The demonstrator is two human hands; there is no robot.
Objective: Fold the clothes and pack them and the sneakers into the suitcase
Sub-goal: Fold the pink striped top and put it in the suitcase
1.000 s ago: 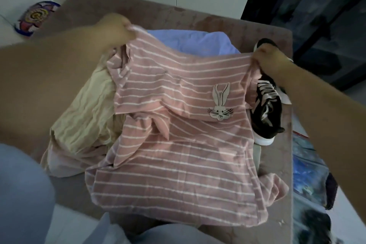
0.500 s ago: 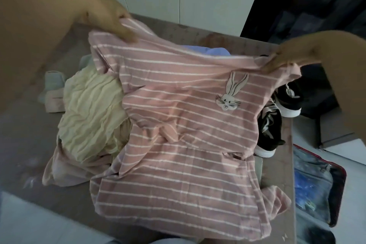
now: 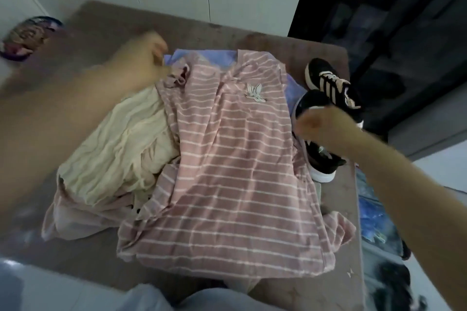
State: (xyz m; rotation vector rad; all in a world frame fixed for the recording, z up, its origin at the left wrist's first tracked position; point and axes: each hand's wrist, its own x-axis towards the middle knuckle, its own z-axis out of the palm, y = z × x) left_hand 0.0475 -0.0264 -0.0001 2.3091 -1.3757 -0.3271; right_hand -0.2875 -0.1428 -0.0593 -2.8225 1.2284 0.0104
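Observation:
A pink striped shirt (image 3: 227, 159) with a rabbit patch lies spread and creased on top of the clothes pile, collar away from me. My left hand (image 3: 144, 58), blurred, hovers by its bunched left sleeve; whether it grips the cloth is unclear. My right hand (image 3: 318, 126) hangs loosely curled just off the shirt's right edge, in front of the black sneakers, holding nothing. One sneaker (image 3: 331, 83) stands at the far right of the table, the other (image 3: 321, 161) nearer me. The open suitcase (image 3: 374, 222) lies on the floor to the right.
A cream garment (image 3: 121, 144) and a pale pink one (image 3: 75, 219) lie left of the shirt, and a lilac garment (image 3: 202, 57) sits beneath it at the back. All rest on a brown table (image 3: 252, 35). A colourful round object (image 3: 22, 38) sits at far left.
The shirt, held up stretched between both hands, has dropped onto the pile. My right hand has let go and moved down towards the sneakers; my left hand has lowered.

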